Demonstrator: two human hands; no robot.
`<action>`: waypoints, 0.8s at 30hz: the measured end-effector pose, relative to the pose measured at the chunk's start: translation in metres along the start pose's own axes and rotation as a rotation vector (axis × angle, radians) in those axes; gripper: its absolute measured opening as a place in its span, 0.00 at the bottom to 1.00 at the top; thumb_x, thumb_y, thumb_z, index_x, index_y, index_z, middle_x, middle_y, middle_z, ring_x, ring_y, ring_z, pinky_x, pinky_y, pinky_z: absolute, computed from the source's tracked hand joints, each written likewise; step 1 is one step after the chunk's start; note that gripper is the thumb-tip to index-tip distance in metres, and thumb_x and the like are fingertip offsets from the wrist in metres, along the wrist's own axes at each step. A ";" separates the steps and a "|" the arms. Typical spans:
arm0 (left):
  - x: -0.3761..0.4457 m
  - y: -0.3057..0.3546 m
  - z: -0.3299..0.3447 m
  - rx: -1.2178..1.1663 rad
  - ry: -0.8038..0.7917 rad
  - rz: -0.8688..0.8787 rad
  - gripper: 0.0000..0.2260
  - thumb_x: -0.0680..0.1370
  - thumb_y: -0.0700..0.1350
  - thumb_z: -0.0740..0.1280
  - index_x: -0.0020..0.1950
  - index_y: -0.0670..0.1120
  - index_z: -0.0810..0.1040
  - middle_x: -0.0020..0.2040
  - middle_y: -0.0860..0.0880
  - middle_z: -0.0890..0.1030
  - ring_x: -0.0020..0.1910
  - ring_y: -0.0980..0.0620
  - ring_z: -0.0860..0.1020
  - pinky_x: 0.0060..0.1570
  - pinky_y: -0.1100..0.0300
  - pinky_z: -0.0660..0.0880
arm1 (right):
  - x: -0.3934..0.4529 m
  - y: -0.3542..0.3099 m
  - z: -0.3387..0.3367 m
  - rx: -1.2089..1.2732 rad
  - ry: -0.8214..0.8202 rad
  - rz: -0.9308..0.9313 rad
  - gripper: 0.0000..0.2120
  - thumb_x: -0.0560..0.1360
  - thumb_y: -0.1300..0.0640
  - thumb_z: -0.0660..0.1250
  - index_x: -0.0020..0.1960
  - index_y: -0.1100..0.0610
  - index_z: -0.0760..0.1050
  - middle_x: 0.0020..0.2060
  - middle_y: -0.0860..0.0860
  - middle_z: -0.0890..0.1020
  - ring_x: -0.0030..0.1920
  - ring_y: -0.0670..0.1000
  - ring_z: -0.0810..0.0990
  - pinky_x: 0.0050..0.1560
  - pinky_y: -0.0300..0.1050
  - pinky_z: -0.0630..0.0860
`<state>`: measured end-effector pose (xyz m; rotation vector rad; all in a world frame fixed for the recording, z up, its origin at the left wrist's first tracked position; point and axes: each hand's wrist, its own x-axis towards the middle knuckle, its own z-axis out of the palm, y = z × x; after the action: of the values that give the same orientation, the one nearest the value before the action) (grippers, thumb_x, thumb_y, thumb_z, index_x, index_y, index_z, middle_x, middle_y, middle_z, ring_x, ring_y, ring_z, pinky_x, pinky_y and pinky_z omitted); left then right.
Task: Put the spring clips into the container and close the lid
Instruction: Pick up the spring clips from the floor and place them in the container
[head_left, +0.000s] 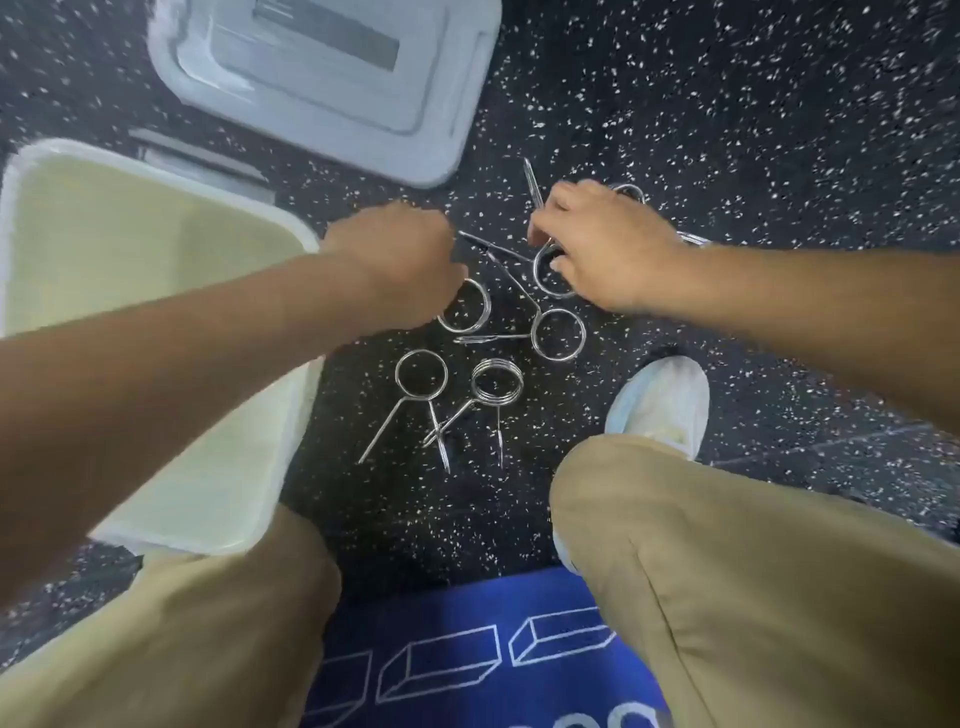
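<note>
Six spring clips (558, 334) at least on speckled floor (753, 156); left hand (400, 260) clenched on one, right hand (608, 244) pinching another; one container (156, 291) open, one lid (332, 78) apart.

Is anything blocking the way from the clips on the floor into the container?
Nothing visible. The container sits open left of the spring clips, its lid off on the floor behind. Only bare floor lies between.

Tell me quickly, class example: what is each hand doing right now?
Left hand: closed around a spring clip.
Right hand: fingers pinching another spring clip.
</note>
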<state>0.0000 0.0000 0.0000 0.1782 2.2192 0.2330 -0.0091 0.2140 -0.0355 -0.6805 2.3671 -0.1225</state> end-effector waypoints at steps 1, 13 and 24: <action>0.005 0.002 0.004 0.070 0.005 -0.010 0.16 0.81 0.53 0.59 0.42 0.43 0.73 0.35 0.47 0.73 0.34 0.46 0.74 0.37 0.53 0.69 | 0.005 0.000 0.003 -0.091 0.014 -0.053 0.17 0.75 0.59 0.69 0.63 0.55 0.74 0.59 0.53 0.75 0.59 0.56 0.73 0.55 0.55 0.76; 0.051 -0.008 0.055 0.713 -0.053 0.116 0.07 0.82 0.48 0.61 0.54 0.49 0.77 0.49 0.49 0.83 0.46 0.46 0.82 0.31 0.54 0.69 | 0.037 0.030 0.014 -0.579 0.085 -0.538 0.13 0.75 0.49 0.68 0.53 0.58 0.77 0.46 0.52 0.80 0.52 0.57 0.74 0.55 0.52 0.68; 0.053 -0.006 0.057 0.621 -0.083 0.074 0.15 0.84 0.54 0.55 0.57 0.48 0.78 0.53 0.48 0.82 0.52 0.45 0.81 0.39 0.53 0.70 | 0.051 0.028 0.023 -0.732 0.153 -0.698 0.08 0.75 0.65 0.60 0.40 0.57 0.74 0.33 0.51 0.76 0.40 0.56 0.73 0.53 0.51 0.69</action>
<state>0.0130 0.0110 -0.0764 0.5936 2.1399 -0.4266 -0.0400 0.2142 -0.0899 -1.8811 2.1781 0.4287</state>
